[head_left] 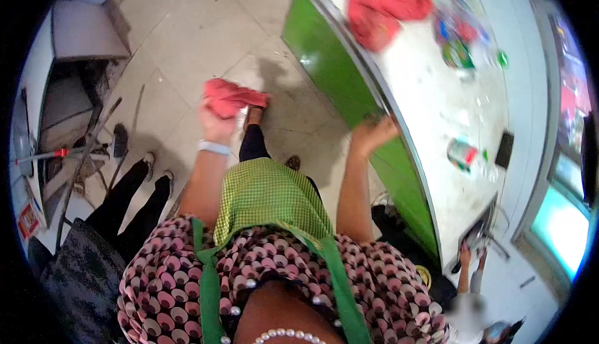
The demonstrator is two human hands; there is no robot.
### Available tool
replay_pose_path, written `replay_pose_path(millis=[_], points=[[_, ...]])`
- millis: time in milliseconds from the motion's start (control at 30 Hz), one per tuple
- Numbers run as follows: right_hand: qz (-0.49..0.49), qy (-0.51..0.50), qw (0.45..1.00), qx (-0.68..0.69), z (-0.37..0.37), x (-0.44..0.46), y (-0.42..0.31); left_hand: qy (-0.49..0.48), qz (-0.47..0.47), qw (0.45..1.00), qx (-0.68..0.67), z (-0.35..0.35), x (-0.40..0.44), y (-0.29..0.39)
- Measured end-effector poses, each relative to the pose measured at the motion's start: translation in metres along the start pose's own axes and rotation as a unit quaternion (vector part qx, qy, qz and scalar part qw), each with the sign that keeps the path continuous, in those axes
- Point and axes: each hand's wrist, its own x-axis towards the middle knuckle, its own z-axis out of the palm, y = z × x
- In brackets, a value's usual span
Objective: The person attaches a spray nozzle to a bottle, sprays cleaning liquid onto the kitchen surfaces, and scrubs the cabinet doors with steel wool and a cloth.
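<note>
A red cloth (pixel 234 98) hangs bunched in my left hand (pixel 215 122), which is closed on it above the tiled floor. My right hand (pixel 374 135) is beside the metal edge of the white counter (pixel 430 113), fingers stretched toward it. Slight blur hides whether it touches the edge. No object shows in that hand. Farther along the counter top lies a second red cloth (pixel 384 8), crumpled. Near it are clear plastic packages with a green label (pixel 457 54).
The counter has a green side panel (pixel 331 63). A bottle with a red and green label (pixel 463 154) and a dark phone-like slab (pixel 505 150) lie on top. Another person's dark-trousered legs (pixel 128 191) are at left, near a long-handled tool (pixel 62 153). Other people's hands (pixel 472 253) show at lower right.
</note>
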Motion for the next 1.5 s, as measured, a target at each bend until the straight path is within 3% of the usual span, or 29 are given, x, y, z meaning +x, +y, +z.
replay_pose_path(millis=[67,100,167,200,233,267,300,367,500,533,567,600,633,667,700,733,867,967,1033,1100,1167,1200,1233,1300,1333,1367,1400,1433,1500], points=[[0.179,-0.1,0.946,0.252,-0.002,0.009,-0.017,0.091,0.028,0.995,-0.007,-0.003,-0.023,0.032],[0.181,-0.092,0.945,0.257,-0.02,0.022,-0.008,0.111,0.036,0.993,-0.017,0.012,-0.05,0.042],[-0.042,-0.184,0.98,-0.059,-0.036,0.031,0.022,0.17,0.063,0.983,-0.009,0.008,-0.078,0.043],[-0.046,-0.188,0.979,-0.063,-0.052,0.029,0.031,0.226,0.091,0.97,-0.002,-0.004,-0.098,0.044],[0.037,-0.201,0.979,0.004,-0.071,0.03,0.032,0.231,0.088,0.969,-0.009,-0.028,-0.113,0.045],[0.12,-0.208,0.968,0.07,-0.087,0.033,0.034,0.186,0.072,0.979,-0.032,-0.056,-0.12,0.044],[0.111,-0.208,0.97,0.064,-0.101,0.03,0.049,0.137,0.057,0.987,-0.056,-0.075,-0.129,0.039],[-0.11,-0.033,0.99,-0.084,-0.129,0.013,0.098,0.195,0.044,0.977,-0.08,-0.09,-0.15,0.027],[-0.127,-0.033,0.959,-0.251,-0.169,0.018,0.146,0.211,0.017,0.971,-0.109,-0.099,-0.164,-0.002],[-0.07,-0.052,0.974,-0.209,-0.172,0.022,0.152,0.214,0.001,0.971,-0.106,-0.09,-0.17,-0.005],[0.028,-0.091,0.98,-0.177,-0.099,0.055,0.141,0.235,-0.02,0.97,-0.06,-0.045,-0.083,-0.009],[0.25,-0.082,0.96,0.098,-0.095,0.064,0.126,0.22,-0.038,0.972,-0.077,-0.064,-0.07,-0.013],[0.248,-0.091,0.96,0.093,-0.091,0.069,0.119,0.217,-0.049,0.972,-0.074,-0.059,-0.072,-0.016],[0.345,-0.021,0.89,0.296,-0.084,0.075,0.116,0.22,-0.052,0.972,-0.065,-0.051,-0.075,-0.019],[0.422,0.051,0.767,0.481,-0.076,0.082,0.114,0.221,-0.056,0.972,-0.057,-0.044,-0.078,-0.021],[0.472,0.044,0.674,0.566,-0.067,0.089,0.113,0.227,-0.055,0.97,-0.063,-0.045,-0.079,-0.019],[0.462,-0.056,0.527,0.711,-0.027,0.107,0.049,0.278,-0.042,0.958,-0.063,-0.054,-0.089,-0.01],[0.502,-0.048,0.464,0.728,0.006,0.121,0.02,0.272,-0.012,0.961,-0.045,-0.077,-0.094,-0.005],[0.489,-0.05,0.461,0.739,0.017,0.119,0.019,0.201,0.001,0.979,-0.035,-0.086,-0.098,-0.001],[0.473,-0.055,0.458,0.75,0.018,0.118,0.027,0.212,0.005,0.976,-0.041,-0.088,-0.102,-0.005],[0.521,-0.02,0.429,0.738,0.006,0.119,0.052,0.161,-0.016,0.985,-0.063,-0.101,-0.105,-0.009],[0.53,0.008,0.392,0.752,-0.005,0.118,0.072,0.163,-0.015,0.984,-0.064,-0.101,-0.105,-0.012],[0.497,0.079,0.417,0.757,-0.014,0.113,0.098,0.206,-0.018,0.976,-0.065,-0.097,-0.105,-0.017],[0.492,0.085,0.384,0.776,-0.062,0.101,0.148,0.25,-0.018,0.966,-0.067,-0.085,-0.104,-0.025],[0.501,0.141,0.43,0.738,-0.079,0.101,0.188,0.249,-0.028,0.964,-0.084,-0.078,-0.104,-0.027],[0.51,0.134,0.383,0.758,-0.107,0.095,0.192,0.248,-0.039,0.963,-0.103,-0.07,-0.107,-0.031],[0.51,0.158,0.434,0.726,-0.119,0.101,0.245,0.253,-0.059,0.963,-0.078,-0.047,-0.116,-0.028],[0.483,0.163,0.458,0.728,-0.132,0.097,0.246,0.256,-0.059,0.962,-0.079,-0.04,-0.118,-0.029],[0.502,0.15,0.426,0.737,-0.139,0.099,0.228,0.269,-0.065,0.959,-0.06,-0.033,-0.114,-0.03]])
